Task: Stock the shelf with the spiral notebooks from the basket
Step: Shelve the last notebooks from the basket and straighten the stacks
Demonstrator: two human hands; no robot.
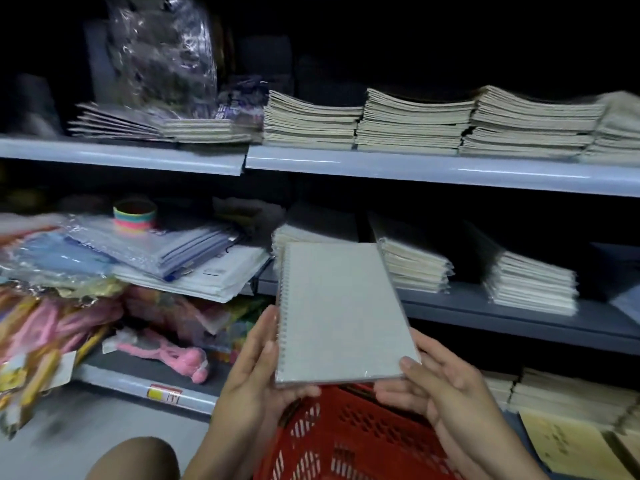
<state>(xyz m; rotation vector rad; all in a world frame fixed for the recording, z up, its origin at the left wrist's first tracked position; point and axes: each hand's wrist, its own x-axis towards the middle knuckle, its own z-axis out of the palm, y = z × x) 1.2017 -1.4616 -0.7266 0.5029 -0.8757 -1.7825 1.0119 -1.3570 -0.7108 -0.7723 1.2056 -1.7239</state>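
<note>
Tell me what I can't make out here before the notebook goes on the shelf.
- Red basket contents: head view, hidden by the spiral notebook, left hand and right hand.
- Price tag text: blurred.
- Upper shelf back: too dark.

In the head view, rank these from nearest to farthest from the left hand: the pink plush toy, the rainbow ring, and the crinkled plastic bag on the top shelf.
From the left hand, which grips the spiral notebook:
1. Pink plush toy, just to its left on the low shelf.
2. Rainbow ring, up and left on the middle shelf.
3. Crinkled plastic bag, highest, on the top shelf.
</note>
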